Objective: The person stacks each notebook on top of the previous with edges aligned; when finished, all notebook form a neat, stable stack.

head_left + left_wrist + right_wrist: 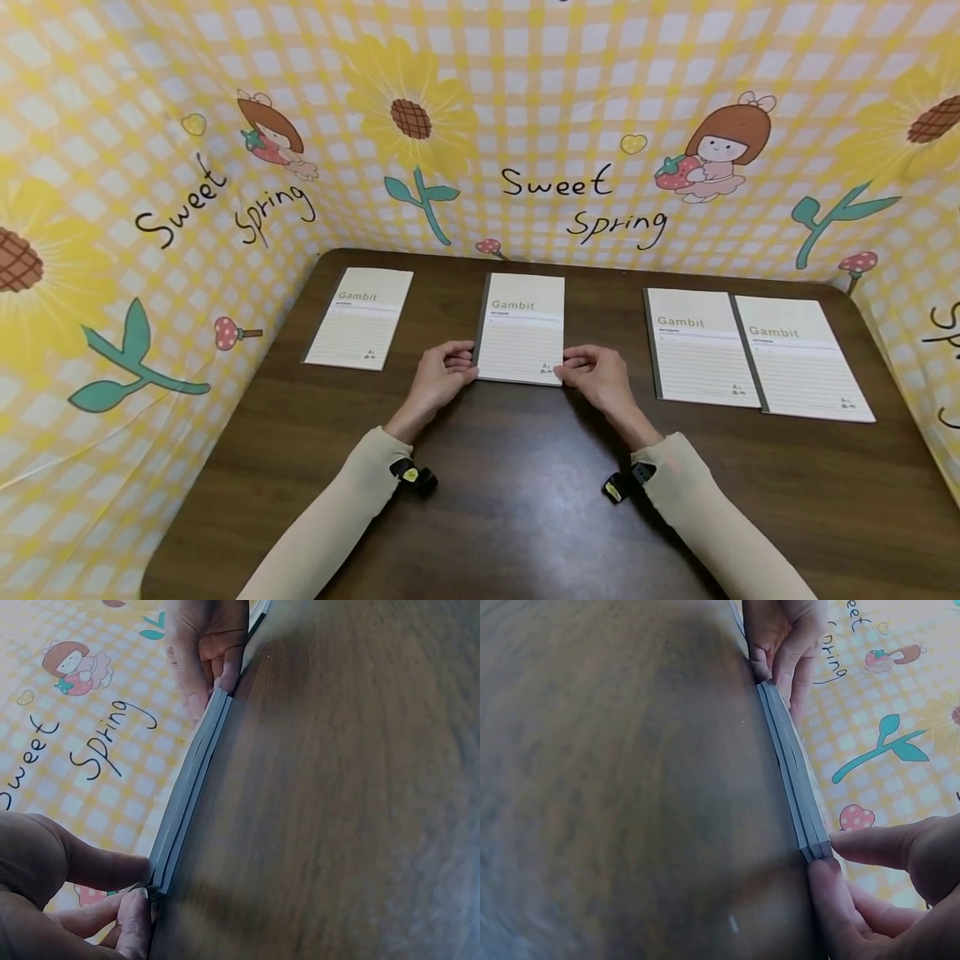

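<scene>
In the head view, a stack of cream "Gambit" notebooks [522,333] lies on the dark wooden table, its dark spine to the left. My left hand [441,373] grips the near left corner of this stack. At the near right corner my right hand [600,377] holds it the same way. Both wrist views show the layered near edge of the notebooks [191,791], with the left thumb and fingers [135,919] around one end. The right thumb and fingers [877,844] are at the other end. The undersides of the notebooks are hidden.
One more notebook [360,318] lies on the left of the table [510,500]. Two others, a nearer-centre notebook [701,350] and an outer notebook [802,358], lie side by side on the right. A yellow checked cloth [525,108] stands behind and around the table.
</scene>
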The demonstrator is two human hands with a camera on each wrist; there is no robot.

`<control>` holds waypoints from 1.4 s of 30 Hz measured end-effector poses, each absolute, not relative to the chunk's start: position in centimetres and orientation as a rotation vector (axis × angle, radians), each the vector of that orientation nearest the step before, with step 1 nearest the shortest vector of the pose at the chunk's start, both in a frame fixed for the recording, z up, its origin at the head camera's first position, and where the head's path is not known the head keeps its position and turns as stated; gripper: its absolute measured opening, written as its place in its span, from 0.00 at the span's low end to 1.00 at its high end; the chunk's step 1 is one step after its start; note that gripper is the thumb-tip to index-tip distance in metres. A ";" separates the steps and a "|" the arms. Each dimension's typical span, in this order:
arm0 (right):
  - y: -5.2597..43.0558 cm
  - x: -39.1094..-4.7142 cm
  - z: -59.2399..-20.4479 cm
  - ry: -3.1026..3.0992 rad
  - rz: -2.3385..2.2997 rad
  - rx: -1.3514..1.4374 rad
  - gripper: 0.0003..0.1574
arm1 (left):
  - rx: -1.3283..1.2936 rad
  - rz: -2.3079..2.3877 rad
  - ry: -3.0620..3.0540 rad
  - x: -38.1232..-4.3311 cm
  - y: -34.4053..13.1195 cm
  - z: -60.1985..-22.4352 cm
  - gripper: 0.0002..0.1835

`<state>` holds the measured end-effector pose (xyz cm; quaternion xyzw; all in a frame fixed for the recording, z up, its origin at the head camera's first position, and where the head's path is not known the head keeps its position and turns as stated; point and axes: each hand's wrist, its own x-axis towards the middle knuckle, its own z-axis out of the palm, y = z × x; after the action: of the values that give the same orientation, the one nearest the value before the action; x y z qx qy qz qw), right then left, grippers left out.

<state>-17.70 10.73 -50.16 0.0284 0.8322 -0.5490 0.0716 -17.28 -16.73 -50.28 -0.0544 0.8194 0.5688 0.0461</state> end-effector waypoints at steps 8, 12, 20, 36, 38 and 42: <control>10.0 -17.8 -49.6 2.684 -1.546 -0.043 0.21 | -0.176 1.757 2.469 -17.0 -17.1 -50.1 0.31; 9.0 -17.6 -48.9 2.837 -1.512 -0.263 0.19 | -0.155 1.768 2.447 -16.5 -17.9 -49.9 0.28; 5.7 -17.7 -48.4 2.840 -1.471 -0.640 0.14 | -0.084 1.761 2.482 -15.4 -21.1 -48.9 0.22; -3.2 -16.8 -49.3 2.636 -0.862 -1.292 0.21 | -0.106 1.122 3.133 -13.3 -31.3 -48.2 0.13; -4.2 -17.0 -49.2 2.588 -0.754 -1.308 0.26 | -0.120 1.085 3.176 -13.1 -32.1 -48.3 0.13; -5.9 -17.7 -49.0 2.499 -0.606 -1.336 0.37 | -0.177 0.926 3.221 -12.9 -33.2 -48.4 0.22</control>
<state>-17.72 -5.94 -48.96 -0.4575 0.8560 -0.2077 0.1218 -12.92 -33.25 -48.37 -0.0525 0.9543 0.2743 -0.1068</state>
